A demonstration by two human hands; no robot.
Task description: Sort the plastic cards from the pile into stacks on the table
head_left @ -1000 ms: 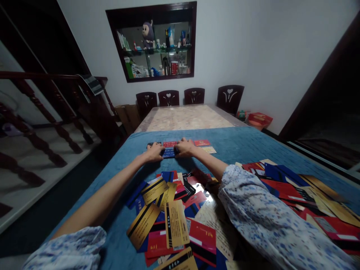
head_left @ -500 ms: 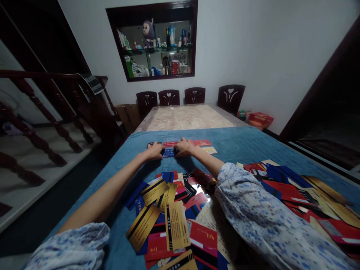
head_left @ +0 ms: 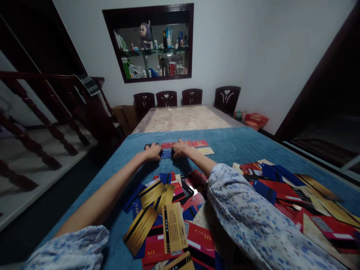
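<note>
Both my arms reach far across a blue cloth (head_left: 239, 146). My left hand (head_left: 153, 152) and my right hand (head_left: 180, 149) rest with curled fingers on either side of a blue card (head_left: 167, 153). That card lies in a row of cards: a dark one (head_left: 148, 146) at the left, a red one (head_left: 168, 144) behind, then a red card (head_left: 200, 143) and a pale card (head_left: 206, 150) to the right. Each hand touches the blue card's edge. A heap of gold, red and blue cards (head_left: 168, 213) lies close to me between my arms.
More loose cards (head_left: 292, 187) spread at the right on the cloth. Beyond the cloth is a marble tabletop (head_left: 182, 118) with several dark chairs (head_left: 191, 96). A wall cabinet (head_left: 152, 43) holds bottles and a toy. A wooden stair rail (head_left: 42, 112) runs at the left.
My hands stay on the blue card in the row. The view has shifted slightly, nothing else has moved.
</note>
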